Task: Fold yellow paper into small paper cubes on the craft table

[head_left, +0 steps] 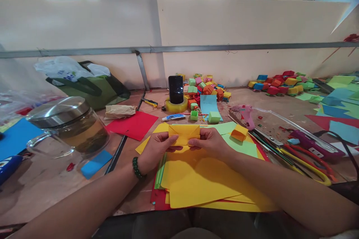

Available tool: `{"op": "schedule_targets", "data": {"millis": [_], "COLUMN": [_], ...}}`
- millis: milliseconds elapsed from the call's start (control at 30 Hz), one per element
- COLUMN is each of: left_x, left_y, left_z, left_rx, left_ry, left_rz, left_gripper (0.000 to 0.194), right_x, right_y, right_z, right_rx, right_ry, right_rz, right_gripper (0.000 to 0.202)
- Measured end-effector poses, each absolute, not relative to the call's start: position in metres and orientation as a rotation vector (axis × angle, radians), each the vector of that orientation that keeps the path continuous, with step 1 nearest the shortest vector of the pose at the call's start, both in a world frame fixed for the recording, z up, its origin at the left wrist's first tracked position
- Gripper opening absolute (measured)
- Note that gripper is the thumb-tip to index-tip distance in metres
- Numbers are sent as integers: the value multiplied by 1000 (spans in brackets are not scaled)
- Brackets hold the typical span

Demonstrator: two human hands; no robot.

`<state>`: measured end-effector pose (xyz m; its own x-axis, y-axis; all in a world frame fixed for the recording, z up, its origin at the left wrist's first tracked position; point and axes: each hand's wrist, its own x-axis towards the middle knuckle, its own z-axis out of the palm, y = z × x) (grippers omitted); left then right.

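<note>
Between my hands is a small folded piece of yellow paper (184,130), with crease lines across its face. My left hand (159,142), a dark green bead bracelet at its wrist, pinches the left end. My right hand (211,142) grips the right end between thumb and fingers. Below them lies a stack of yellow paper sheets (202,179), with green and red sheets showing at its edges. A yellow-orange folded paper box (239,133) sits on green paper near my right hand. Two green paper boxes, one of them the nearer cube (214,117), stand just behind.
Piles of coloured paper cubes (207,87) lie along the wall. A phone (176,89) stands in a tape roll (176,105). Scissors (303,164) and a pink glue gun (244,115) are at right. On the left are a glass teapot (86,130) and a green bag (98,89).
</note>
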<state>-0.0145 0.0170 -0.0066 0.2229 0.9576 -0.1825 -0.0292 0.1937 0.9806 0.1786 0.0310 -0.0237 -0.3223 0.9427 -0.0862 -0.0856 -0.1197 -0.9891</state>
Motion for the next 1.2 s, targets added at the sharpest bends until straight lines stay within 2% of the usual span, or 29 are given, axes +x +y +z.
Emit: {"op": "schedule_targets", "data": {"millis": [167,333,733,933,1200], "left_x": [-16,-15,-16,-17,-17], "left_y": [18,16,15,15,15], "left_z": [-9,-7,-6,-6,-8], "left_rx": [1101,1103,1104,1148,1214], "left_ry": [1156,1142,1138,1034,1008], "left_rz": [828,837,875,845,877], "left_gripper": [55,53,47,53,48], "right_x": [180,180,178,179,179], "right_y": [32,31,30,28,24], "right_z": [-25,-20,-18,-20,-15], "right_rx": [-1047,-1088,-1056,-1022,-992], "right_ry": [-1375,-1321,-1334,-1369,-1427], "right_rz": [1510,1595,1532,1542,1654], "right_gripper": [40,43,43,40,43]}}
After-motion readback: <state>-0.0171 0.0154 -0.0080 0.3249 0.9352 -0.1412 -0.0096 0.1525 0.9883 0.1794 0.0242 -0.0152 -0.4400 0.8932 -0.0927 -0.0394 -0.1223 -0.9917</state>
